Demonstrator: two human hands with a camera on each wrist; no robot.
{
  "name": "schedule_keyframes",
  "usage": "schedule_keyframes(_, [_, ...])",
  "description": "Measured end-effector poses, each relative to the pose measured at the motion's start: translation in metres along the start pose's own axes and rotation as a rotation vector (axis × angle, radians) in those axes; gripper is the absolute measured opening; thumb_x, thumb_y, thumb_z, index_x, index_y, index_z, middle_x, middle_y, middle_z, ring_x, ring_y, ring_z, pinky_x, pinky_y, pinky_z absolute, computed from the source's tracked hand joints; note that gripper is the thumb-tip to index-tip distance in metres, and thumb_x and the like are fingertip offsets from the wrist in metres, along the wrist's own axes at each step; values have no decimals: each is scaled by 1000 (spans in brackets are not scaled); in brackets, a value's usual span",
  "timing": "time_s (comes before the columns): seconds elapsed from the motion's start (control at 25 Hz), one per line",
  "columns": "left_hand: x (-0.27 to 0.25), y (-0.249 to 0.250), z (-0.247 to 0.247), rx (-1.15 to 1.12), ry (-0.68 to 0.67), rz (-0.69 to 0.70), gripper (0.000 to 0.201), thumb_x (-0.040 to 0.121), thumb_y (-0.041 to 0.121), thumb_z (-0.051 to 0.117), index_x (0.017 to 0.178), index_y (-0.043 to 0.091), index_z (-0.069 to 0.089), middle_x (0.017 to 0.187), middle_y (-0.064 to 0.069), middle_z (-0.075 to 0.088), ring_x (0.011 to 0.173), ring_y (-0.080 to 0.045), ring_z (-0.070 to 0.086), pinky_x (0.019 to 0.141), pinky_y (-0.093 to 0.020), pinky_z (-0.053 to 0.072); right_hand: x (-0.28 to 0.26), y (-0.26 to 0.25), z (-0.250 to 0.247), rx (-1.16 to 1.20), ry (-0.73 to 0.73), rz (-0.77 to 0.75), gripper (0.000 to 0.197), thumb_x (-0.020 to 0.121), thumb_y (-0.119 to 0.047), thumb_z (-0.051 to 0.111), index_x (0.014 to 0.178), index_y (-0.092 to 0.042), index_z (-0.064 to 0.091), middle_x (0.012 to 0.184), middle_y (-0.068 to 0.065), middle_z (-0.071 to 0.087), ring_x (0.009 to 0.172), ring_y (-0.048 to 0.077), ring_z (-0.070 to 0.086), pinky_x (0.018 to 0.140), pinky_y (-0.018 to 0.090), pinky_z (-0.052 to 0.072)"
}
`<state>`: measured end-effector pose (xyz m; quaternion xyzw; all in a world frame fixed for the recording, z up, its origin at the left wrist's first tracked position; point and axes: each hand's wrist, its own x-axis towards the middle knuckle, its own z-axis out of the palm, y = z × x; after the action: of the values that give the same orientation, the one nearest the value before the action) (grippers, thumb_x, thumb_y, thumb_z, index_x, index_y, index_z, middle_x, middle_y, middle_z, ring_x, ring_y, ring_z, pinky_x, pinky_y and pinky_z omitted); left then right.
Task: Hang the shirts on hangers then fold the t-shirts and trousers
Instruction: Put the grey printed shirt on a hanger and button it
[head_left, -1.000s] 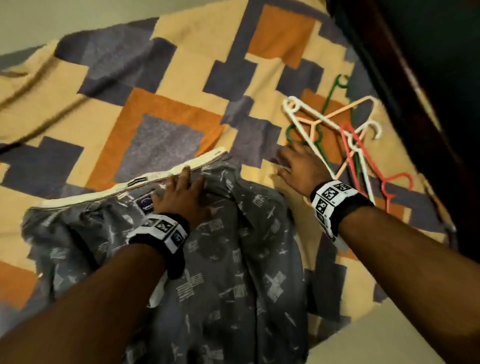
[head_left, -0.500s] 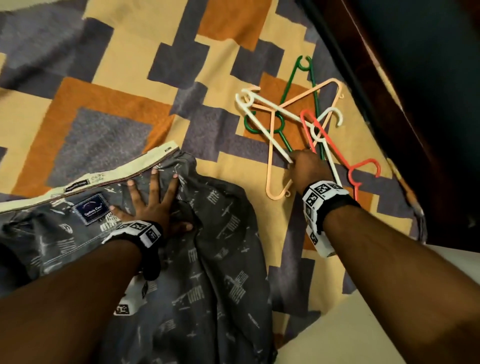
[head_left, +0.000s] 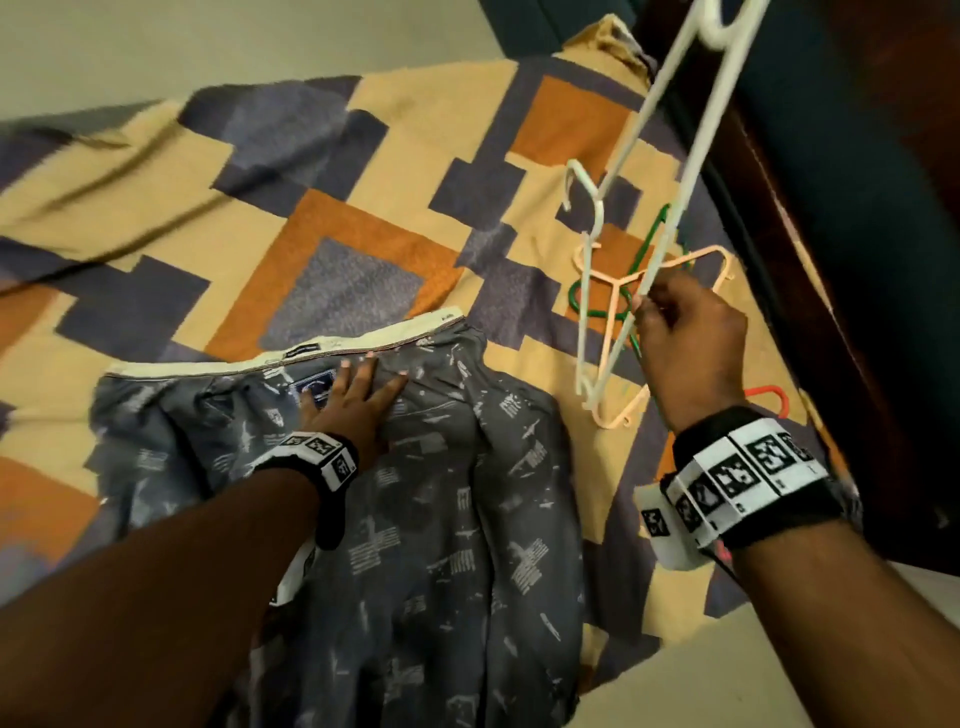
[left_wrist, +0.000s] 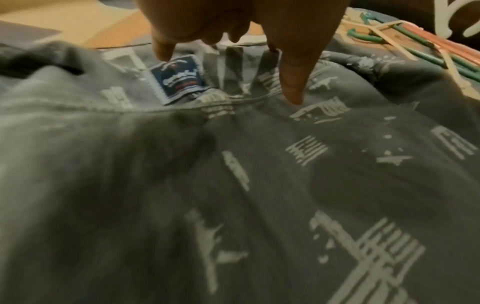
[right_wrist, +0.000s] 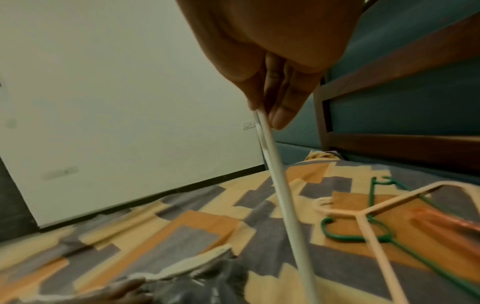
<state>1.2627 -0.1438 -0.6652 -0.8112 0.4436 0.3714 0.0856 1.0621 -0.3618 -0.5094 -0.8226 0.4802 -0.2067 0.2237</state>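
Observation:
A grey patterned shirt (head_left: 441, 519) with a cream collar band (head_left: 291, 356) lies spread on the bed. My left hand (head_left: 358, 400) presses flat on it just below the collar, fingers straight, beside a dark blue label (left_wrist: 179, 78). My right hand (head_left: 685, 338) grips the bar of a white hanger (head_left: 680, 150) and holds it lifted above the bed; its hook (head_left: 584, 182) hangs to the left. In the right wrist view the white hanger (right_wrist: 280, 195) runs down from my fingers (right_wrist: 283, 107).
Peach (head_left: 623, 364), green (head_left: 644, 254) and red (head_left: 769, 397) hangers lie in a pile on the patchwork bedspread (head_left: 337, 244) right of the shirt. A dark wooden bed frame (head_left: 841, 312) runs along the right side. A pale wall (right_wrist: 116, 82) stands beyond the bed.
My right hand has taken hold of the white hanger and lifted it off the pile. My left hand stays flat on the shirt near the collar.

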Motion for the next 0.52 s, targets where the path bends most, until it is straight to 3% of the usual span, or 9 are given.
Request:
schedule_keyframes(0.08, [-22, -30, 5, -37, 34, -59, 86, 89, 41, 59, 148, 44, -3, 158, 2, -19, 146, -27, -13, 112, -62, 8, -10, -34, 26, 249, -33, 92, 7, 89, -9, 62, 91, -13, 67, 79, 0, 66, 77, 20, 64, 73, 31, 51])
schedule_keyframes(0.16, [-45, -78, 16, -128, 87, -148, 76, 91, 38, 56, 150, 36, 8, 159, 0, -10, 147, -26, -5, 113, -58, 10, -30, -68, 64, 582, -96, 266, 18, 90, -1, 60, 81, -16, 59, 74, 0, 63, 70, 16, 63, 71, 36, 57])
schedule_keyframes(0.24, [-68, -141, 33, -259, 199, -268, 67, 91, 36, 56, 149, 25, 24, 159, -6, 7, 145, -30, 12, 115, -51, 19, -61, -100, 108, 859, -198, 429, 22, 90, 4, 59, 79, -16, 55, 74, 7, 59, 67, 15, 60, 66, 30, 57])
schedule_keyframes(0.36, [-94, -211, 57, -421, 329, -357, 53, 90, 21, 59, 139, 9, 44, 148, -16, 32, 131, -39, 35, 108, -48, 33, -106, -122, 167, 1013, -312, 587, 21, 91, 5, 56, 85, -15, 52, 80, 12, 57, 70, 16, 61, 64, 25, 57])
schedule_keyframes(0.52, [-96, -227, 70, -520, 606, -340, 30, 87, 11, 62, 115, 2, 65, 120, -24, 50, 109, -45, 50, 95, -47, 42, -152, -122, 227, 1077, -385, 799, 21, 93, 8, 50, 84, -11, 50, 73, 5, 67, 62, 13, 65, 63, 26, 58])
